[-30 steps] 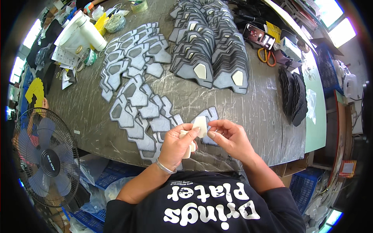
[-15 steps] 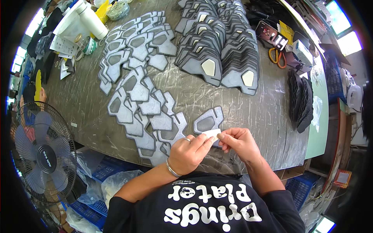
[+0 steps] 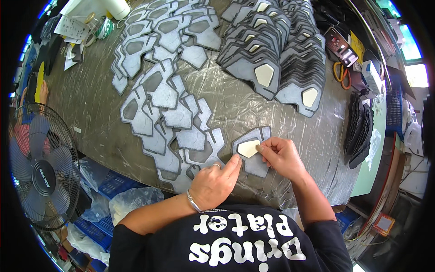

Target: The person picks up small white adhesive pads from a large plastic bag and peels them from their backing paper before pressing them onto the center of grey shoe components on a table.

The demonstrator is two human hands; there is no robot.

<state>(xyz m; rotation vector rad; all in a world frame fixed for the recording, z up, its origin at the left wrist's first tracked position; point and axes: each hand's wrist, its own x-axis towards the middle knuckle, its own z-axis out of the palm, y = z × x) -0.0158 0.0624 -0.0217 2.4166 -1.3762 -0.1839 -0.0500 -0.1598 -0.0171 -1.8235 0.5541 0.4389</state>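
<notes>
"As my remote feed shows it, the table (image 3: 97, 113) bears overlapping grey panels (image 3: 177, 117), with one lone grey panel (image 3: 256, 169) apart. What's gripped?"

"Left hand (image 3: 213, 183): forefinger extended, others curled; I can't tell whether they hold anything. Right hand (image 3: 282, 158): thumb and forefinger seemingly pinching the cream pad (image 3: 248, 148), which sits over the lone grey panel."

"I'd even up the dark margin around that pad, then press from its middle outward."

Both hands (image 3: 284, 158) meet at a cream patch (image 3: 248, 148) — over a grey piece (image 3: 256, 168).
</notes>
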